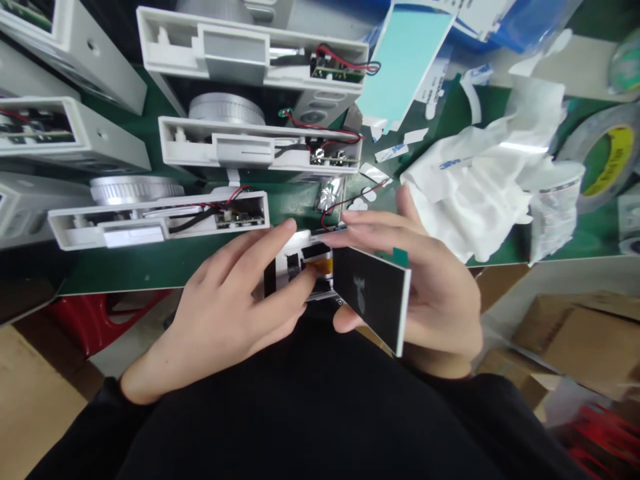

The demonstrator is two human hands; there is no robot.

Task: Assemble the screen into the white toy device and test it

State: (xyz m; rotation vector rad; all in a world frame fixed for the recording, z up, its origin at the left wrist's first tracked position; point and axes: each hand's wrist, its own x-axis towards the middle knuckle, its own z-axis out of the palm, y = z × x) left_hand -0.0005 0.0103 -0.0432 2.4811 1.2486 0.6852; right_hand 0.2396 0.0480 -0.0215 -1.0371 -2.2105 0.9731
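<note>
My left hand [235, 300] rests its fingers on a small white device part [295, 257] with an orange flex cable [320, 265], pressing on it at the table's front edge. My right hand [430, 293] grips a dark rectangular display panel [373, 293] with a white edge, tilted up beside that part and joined to it by the cable. A red wire [345, 200] runs from the part toward the table.
Three white device housings [160, 223] [260, 143] [250, 47] with round silver dials and circuit boards lie in a row on the green mat [150, 263]. Crumpled white film [480, 187], a blue sheet [405, 53] and tape rolls [605, 157] sit right. Cardboard boxes [575, 333] stand below.
</note>
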